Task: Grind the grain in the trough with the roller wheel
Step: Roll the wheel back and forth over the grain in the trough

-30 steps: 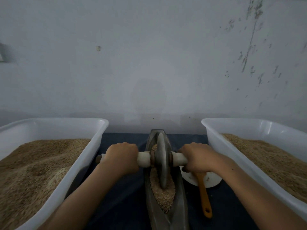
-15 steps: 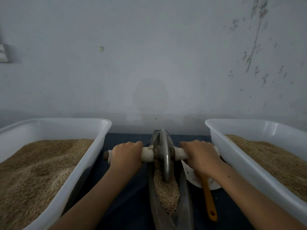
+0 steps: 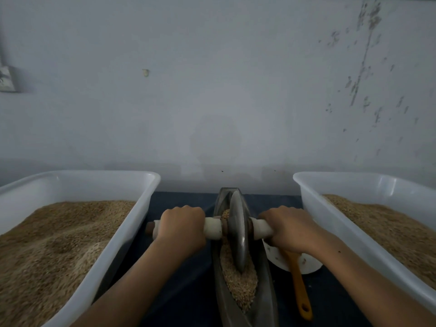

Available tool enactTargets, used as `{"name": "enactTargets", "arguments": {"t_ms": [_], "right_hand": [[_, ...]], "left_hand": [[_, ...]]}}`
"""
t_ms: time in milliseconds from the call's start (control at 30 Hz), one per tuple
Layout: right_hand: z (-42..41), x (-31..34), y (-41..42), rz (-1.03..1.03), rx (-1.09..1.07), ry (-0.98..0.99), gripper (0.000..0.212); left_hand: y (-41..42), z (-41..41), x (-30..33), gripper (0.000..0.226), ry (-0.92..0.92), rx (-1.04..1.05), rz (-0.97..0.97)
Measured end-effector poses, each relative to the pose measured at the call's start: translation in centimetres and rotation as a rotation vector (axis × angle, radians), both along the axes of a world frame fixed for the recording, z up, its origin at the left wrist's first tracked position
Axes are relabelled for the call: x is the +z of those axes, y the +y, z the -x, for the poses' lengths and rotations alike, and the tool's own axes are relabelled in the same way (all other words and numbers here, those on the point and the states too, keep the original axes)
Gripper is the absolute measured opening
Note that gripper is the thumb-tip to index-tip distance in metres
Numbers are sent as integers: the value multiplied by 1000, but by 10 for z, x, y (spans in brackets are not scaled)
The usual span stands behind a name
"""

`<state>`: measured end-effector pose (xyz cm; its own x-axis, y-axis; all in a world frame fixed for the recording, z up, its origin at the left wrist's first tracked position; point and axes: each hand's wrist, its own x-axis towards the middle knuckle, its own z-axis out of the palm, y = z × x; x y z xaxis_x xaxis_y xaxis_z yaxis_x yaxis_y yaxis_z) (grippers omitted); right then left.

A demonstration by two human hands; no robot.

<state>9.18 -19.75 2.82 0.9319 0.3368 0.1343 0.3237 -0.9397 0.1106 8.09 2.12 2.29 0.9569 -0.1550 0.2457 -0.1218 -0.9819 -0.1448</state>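
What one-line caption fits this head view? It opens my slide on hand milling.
Both hands, left hand and right hand, grip the roller wheel in the grain-filled trough.

No legible text — no labels, no numbers

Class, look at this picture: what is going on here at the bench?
A person is grinding grain by hand. The left hand and right hand each grip one end of the white handle bar that runs through a metal roller wheel. The wheel stands upright in a narrow metal trough, its edge pressed into the grain. A white tub of grain sits on each side, and an orange-handled tool lies to the right.
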Motion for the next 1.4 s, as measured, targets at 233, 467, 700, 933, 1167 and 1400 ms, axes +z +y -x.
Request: {"name": "enactTargets", "arguments": {"t_ms": [233, 467, 700, 933, 1167, 1400], "right_hand": [[0, -10, 3, -43, 2, -221, 16], [3, 7, 2, 67, -8, 112, 27], [1, 0, 1, 7, 2, 13, 20], [1, -12, 2, -61, 13, -195, 12], [6, 4, 2, 61, 9, 63, 22], [4, 4, 2, 26, 20, 55, 20]], "left_hand": [[0, -1, -3, 23, -70, -13, 27], [4, 1, 5, 32, 150, -43, -5], [0, 2, 2, 24, 33, -6, -6], [-2, 1, -3, 24, -76, -19, 35], [4, 0, 3, 31, 85, -68, -16], [4, -2, 1, 27, 44, -44, -11]]}}
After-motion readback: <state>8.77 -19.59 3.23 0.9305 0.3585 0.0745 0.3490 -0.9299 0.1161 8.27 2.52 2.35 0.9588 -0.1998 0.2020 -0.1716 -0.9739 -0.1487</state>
